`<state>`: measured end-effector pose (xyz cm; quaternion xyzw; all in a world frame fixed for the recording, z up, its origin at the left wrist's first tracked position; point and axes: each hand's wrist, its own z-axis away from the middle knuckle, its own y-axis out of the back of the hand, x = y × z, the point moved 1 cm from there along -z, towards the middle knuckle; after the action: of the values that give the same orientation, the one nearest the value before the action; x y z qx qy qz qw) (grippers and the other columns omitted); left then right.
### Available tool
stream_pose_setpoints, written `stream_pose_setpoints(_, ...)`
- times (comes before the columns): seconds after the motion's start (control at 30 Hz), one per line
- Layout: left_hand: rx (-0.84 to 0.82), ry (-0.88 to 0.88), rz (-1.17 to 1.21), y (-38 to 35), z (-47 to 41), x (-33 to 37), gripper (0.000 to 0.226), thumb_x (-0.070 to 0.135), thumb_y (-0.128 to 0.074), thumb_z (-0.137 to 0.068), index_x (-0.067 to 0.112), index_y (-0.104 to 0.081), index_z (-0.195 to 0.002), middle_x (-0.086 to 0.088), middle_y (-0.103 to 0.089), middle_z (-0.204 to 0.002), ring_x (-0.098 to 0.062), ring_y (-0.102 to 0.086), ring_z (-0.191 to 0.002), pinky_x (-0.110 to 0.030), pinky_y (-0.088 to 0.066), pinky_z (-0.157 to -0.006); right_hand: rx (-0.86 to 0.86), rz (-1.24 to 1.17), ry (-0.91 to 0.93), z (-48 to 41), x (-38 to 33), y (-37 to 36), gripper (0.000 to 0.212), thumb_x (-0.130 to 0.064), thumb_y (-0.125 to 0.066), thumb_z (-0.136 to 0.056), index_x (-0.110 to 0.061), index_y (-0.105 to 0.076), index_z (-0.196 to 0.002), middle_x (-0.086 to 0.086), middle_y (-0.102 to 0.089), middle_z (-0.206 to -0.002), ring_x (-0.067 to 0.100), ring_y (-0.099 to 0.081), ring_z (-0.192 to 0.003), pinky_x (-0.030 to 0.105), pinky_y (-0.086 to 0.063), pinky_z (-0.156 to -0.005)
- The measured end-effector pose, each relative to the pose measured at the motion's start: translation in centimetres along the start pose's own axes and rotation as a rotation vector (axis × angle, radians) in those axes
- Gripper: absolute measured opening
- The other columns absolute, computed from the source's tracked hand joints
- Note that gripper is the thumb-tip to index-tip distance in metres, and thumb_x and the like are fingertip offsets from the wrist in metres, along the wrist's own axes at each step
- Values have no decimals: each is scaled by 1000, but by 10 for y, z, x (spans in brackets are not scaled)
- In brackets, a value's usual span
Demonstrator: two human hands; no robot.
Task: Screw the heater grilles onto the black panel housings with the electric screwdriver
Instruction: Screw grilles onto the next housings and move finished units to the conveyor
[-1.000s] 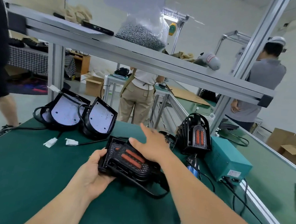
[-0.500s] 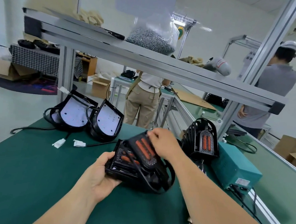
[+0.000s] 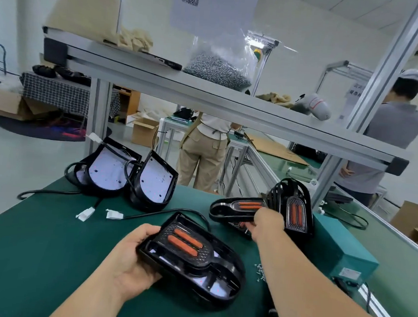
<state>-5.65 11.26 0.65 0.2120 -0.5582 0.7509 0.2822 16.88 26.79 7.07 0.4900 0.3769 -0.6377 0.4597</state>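
My left hand (image 3: 131, 259) grips the left edge of a black panel housing (image 3: 196, 259) that lies on the green table with a grille and two orange heater bars in it. My right hand (image 3: 265, 224) holds a second black grille with orange bars (image 3: 236, 208) just above the table, farther right. Behind that hand a finished heater unit (image 3: 292, 208) stands upright. Two black housings with white insides (image 3: 108, 170) (image 3: 154, 181) lean at the back left. A few loose screws (image 3: 260, 273) lie by my right forearm. I see no electric screwdriver clearly.
A teal power box (image 3: 337, 251) sits at the right edge of the table (image 3: 36, 245). White cable connectors (image 3: 113, 214) lie mid-table. An overhead aluminium shelf (image 3: 207, 94) carries a bag of screws (image 3: 219, 67). Two people stand beyond the bench.
My right hand lifted the top grille piece off the housing in my left hand and carried it right, toward the upright heater. The housing stayed in my left hand.
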Motion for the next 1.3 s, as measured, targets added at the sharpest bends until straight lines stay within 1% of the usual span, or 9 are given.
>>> stream_pose_setpoints(0.13,1,11,-32,6,1,11,28,22,-69,-64,5,-74,-87,-11,-70,-86,-30,-65,-78,-40,-52,-83,77,199,-96,2,12,6,18,-3,-38,-102,0,-47,-88,12,-44,-85,26,-41,-70,33,-40,-64)
stream_pose_setpoints(0.3,-2,45,-94,5,0,14,22,25,-68,-66,6,-76,-74,-12,-72,-79,-29,-69,-67,-37,-59,-69,221,461,186,22,0,1,28,-5,-48,-94,5,-62,-116,19,-62,-109,28,-54,-82,33,-45,-64)
stream_pose_setpoints(0.43,1,90,-121,-1,-1,13,24,25,-70,-63,6,-74,-77,-13,-72,-81,-30,-68,-70,-40,-54,-79,-355,567,389,82,3,-11,13,-27,-62,-96,-22,-73,-93,0,-73,-102,13,-66,-95,24,-49,-76)
stream_pose_setpoints(0.57,-6,93,-86,-5,0,12,34,25,-73,-58,8,-72,-87,-11,-72,-86,-29,-67,-73,-39,-53,-83,-615,951,422,112,31,-9,45,-52,-48,-100,-15,-68,-117,5,-70,-116,21,-64,-109,34,-48,-96)
stream_pose_setpoints(0.73,-10,39,-24,-16,4,0,72,60,-65,-74,-3,-69,-110,-21,-71,-107,-34,-71,-91,-49,-51,-88,-463,713,315,120,50,2,50,-47,-38,-105,-4,-59,-93,11,-61,-89,18,-53,-79,29,-41,-69)
stream_pose_setpoints(0.87,-93,-48,-176,-36,20,-30,78,71,-53,-78,6,-71,-118,-17,-72,-115,-33,-70,-106,-49,-50,-95,-213,557,334,125,70,-4,47,-41,-35,-106,-8,-58,-83,8,-63,-89,23,-53,-82,32,-41,-74)
stream_pose_setpoints(1.03,305,-500,-698,-32,19,-38,45,62,-59,-82,23,-66,-102,7,-74,-98,-14,-68,-95,-38,-52,-88,-100,534,436,128,73,-3,45,-46,-37,-104,-14,-55,-78,7,-64,-88,29,-56,-87,35,-43,-78)
stream_pose_setpoints(1.17,387,-531,-767,-25,10,-33,56,57,-54,-91,4,-55,-75,1,-55,-68,-17,-46,-65,-34,-39,-62,-142,531,440,127,75,3,42,-50,-40,-102,-20,-47,-72,-4,-54,-73,20,-49,-74,33,-40,-72)
stream_pose_setpoints(1.3,411,-541,-881,-27,5,-31,58,62,-54,-87,9,-44,-67,5,-41,-56,-16,-34,-55,-32,-31,-55,-199,321,358,126,85,5,40,-47,-40,-102,-13,-58,-89,-5,-61,-80,4,-51,-69,7,-39,-59)
